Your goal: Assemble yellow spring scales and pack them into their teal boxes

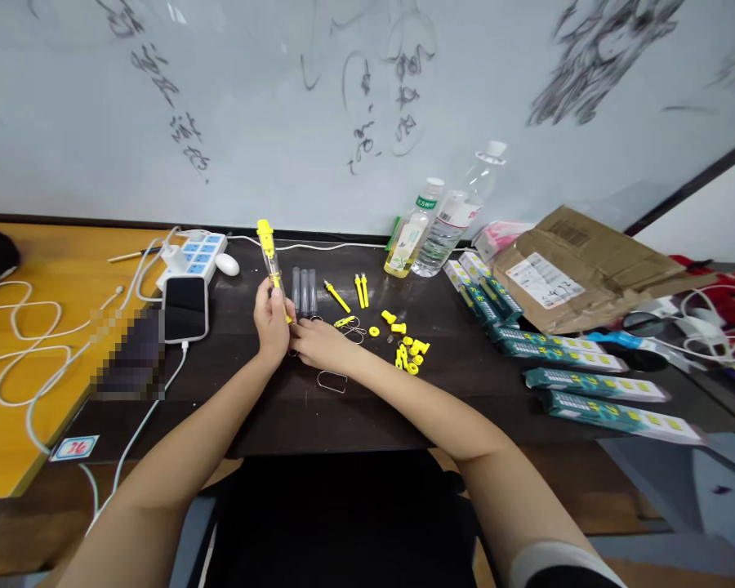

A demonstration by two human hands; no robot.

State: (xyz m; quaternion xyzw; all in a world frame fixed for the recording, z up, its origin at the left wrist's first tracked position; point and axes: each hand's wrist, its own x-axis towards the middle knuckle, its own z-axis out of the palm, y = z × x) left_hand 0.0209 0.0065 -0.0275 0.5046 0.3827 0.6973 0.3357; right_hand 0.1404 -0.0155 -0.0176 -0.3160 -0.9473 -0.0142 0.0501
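Backing the dark table point(404, 416): whiteboard point(245, 122); left grip point(272, 328) clamped on tube point(271, 265), right grip point(322, 344) unclear.

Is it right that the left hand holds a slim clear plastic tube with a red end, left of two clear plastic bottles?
Not red: the head view shows a yellow end on the tube in the left hand, left of the two bottles.

A yellow-topped clear tube point(272, 263) leans slightly leftward, held in the left fingers point(262, 297).
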